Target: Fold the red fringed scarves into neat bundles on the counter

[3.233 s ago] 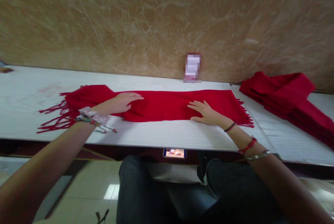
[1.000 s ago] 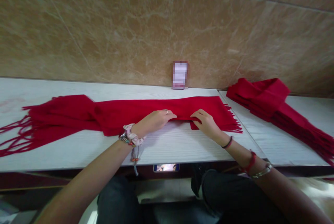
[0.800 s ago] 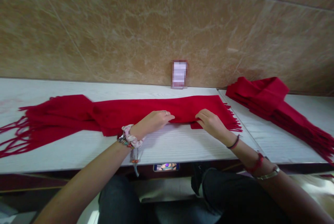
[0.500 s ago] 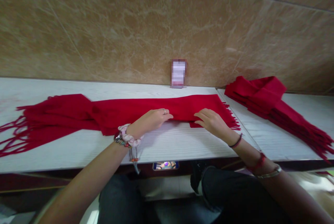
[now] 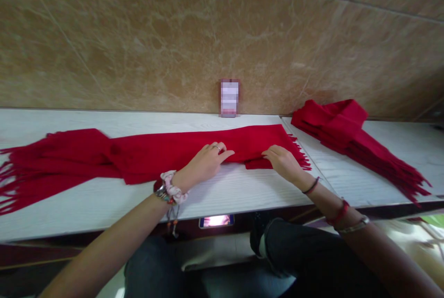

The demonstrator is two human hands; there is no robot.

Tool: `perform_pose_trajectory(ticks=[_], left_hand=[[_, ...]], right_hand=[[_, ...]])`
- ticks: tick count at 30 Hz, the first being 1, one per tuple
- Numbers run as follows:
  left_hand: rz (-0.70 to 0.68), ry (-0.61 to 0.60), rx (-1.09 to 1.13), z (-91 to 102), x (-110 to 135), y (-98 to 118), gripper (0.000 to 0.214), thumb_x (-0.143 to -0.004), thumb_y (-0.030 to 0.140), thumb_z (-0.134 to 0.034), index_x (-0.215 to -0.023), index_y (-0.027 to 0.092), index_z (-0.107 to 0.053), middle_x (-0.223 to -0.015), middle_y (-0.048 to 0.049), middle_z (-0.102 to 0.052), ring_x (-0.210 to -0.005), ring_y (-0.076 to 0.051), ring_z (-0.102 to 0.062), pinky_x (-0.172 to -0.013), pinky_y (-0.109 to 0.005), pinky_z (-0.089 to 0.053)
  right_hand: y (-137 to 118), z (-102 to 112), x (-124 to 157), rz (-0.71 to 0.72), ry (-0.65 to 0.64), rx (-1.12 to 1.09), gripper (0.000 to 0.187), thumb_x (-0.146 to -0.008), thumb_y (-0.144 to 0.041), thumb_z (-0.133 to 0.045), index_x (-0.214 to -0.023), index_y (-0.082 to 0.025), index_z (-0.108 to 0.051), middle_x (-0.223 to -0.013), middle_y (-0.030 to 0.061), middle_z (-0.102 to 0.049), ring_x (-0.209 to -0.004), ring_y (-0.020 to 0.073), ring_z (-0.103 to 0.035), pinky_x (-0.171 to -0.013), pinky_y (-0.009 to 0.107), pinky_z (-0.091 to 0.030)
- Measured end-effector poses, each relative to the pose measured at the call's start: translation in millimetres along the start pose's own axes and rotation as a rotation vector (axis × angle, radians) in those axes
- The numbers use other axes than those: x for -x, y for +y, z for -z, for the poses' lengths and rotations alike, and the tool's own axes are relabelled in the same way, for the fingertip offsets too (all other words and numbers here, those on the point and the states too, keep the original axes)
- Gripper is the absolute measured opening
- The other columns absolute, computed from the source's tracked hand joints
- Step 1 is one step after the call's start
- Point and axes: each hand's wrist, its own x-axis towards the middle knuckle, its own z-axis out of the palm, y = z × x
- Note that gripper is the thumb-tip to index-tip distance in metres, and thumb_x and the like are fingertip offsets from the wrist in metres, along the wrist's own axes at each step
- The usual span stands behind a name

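Observation:
A long red scarf (image 5: 166, 147) lies lengthwise along the white surface, with fringe at both ends. Its left part is loosely bunched; the right part is flatter and folded over. My left hand (image 5: 206, 161) rests on the near edge around the middle, thumb held apart from the fingers. Near the right end, my right hand (image 5: 282, 161) pinches the scarf's near edge between thumb and fingers. Just below that pinch, a strip of the lower layer shows.
A second red scarf (image 5: 336, 127) lies folded on the right, its fringe toward the near edge. A phone-like object (image 5: 229, 99), its screen blurred, leans against the brown marbled wall (image 5: 138, 48). Another phone (image 5: 217, 221) shows below the white surface's front edge (image 5: 243, 212).
My left thumb has spread away from its fingers, which have shifted slightly up onto the scarf. My right hand has closed on the near edge. The whole view has shifted a little.

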Motion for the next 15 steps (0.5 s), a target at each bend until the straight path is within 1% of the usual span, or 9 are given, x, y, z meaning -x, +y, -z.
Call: perform_pose_trajectory(ticks=[2, 3, 4, 6, 9, 12, 15], left_hand=[[-0.035, 0.042, 0.014, 0.4, -12, 16, 0.036, -0.085, 0.016, -0.049, -0.120, 0.017, -0.050, -0.108, -0.0102, -0.053, -0.098, -0.022, -0.052, -0.084, -0.034, -0.043], [-0.054, 0.043, 0.017, 0.3, -18, 23, 0.032, -0.086, 0.018, -0.050, -0.118, 0.016, -0.051, -0.106, -0.0102, -0.054, -0.097, -0.022, -0.052, -0.083, -0.034, -0.044], [-0.068, 0.034, 0.012, -0.1, -24, 29, 0.028, -0.087, 0.019, -0.049, -0.114, 0.015, -0.053, -0.102, -0.0100, -0.055, -0.095, -0.021, -0.053, -0.081, -0.034, -0.044], [-0.094, -0.002, -0.006, -1.3, -32, 35, 0.019, -0.088, 0.014, -0.045, -0.104, 0.013, -0.056, -0.091, -0.0088, -0.058, -0.088, -0.019, -0.056, -0.077, -0.031, -0.045], [-0.122, -0.023, -0.018, -3.6, -33, 31, 0.016, -0.087, 0.007, -0.044, -0.093, 0.011, -0.058, -0.080, -0.0072, -0.058, -0.081, -0.018, -0.056, -0.073, -0.029, -0.046], [-0.147, -0.017, -0.005, -5.5, -29, 23, 0.016, -0.087, 0.005, -0.044, -0.092, 0.011, -0.058, -0.083, -0.0074, -0.058, -0.081, -0.017, -0.056, -0.072, -0.027, -0.046], [-0.182, -0.036, 0.002, -7.5, -27, 21, 0.019, -0.088, 0.006, -0.042, -0.096, 0.013, -0.059, -0.088, -0.0078, -0.057, -0.083, -0.016, -0.055, -0.071, -0.026, -0.046]], right_hand=[[0, 0, -2, 0.009, 0.001, 0.011, 0.020, -0.089, -0.015, -0.045, -0.089, -0.012, -0.065, -0.081, 0.0111, -0.064, -0.075, 0.0210, -0.056, -0.070, 0.032, -0.044], [1, 0, -2, 0.012, -0.001, 0.014, 0.020, -0.089, -0.015, -0.045, -0.089, -0.012, -0.065, -0.082, 0.0110, -0.064, -0.075, 0.0209, -0.056, -0.071, 0.033, -0.044], [1, 1, -1, 0.015, -0.003, 0.015, 0.021, -0.089, -0.015, -0.045, -0.090, -0.013, -0.065, -0.082, 0.0109, -0.064, -0.075, 0.0208, -0.056, -0.071, 0.033, -0.044], [3, 1, 1, 0.020, -0.001, 0.011, 0.021, -0.089, -0.015, -0.045, -0.089, -0.013, -0.065, -0.081, 0.0108, -0.063, -0.074, 0.0211, -0.056, -0.070, 0.034, -0.044], [8, 2, 6, 0.013, 0.011, -0.008, 0.022, -0.088, -0.014, -0.044, -0.091, -0.013, -0.065, -0.083, 0.0111, -0.063, -0.075, 0.0215, -0.055, -0.068, 0.034, -0.045], [15, 2, 13, -0.019, 0.019, -0.030, 0.023, -0.087, -0.011, -0.043, -0.093, -0.016, -0.065, -0.084, 0.0101, -0.062, -0.077, 0.0207, -0.055, -0.069, 0.034, -0.045], [21, 3, 18, -0.036, 0.032, -0.002, 0.025, -0.088, -0.011, -0.041, -0.084, -0.016, -0.065, -0.080, 0.0091, -0.061, -0.074, 0.0193, -0.054, -0.069, 0.032, -0.045]])
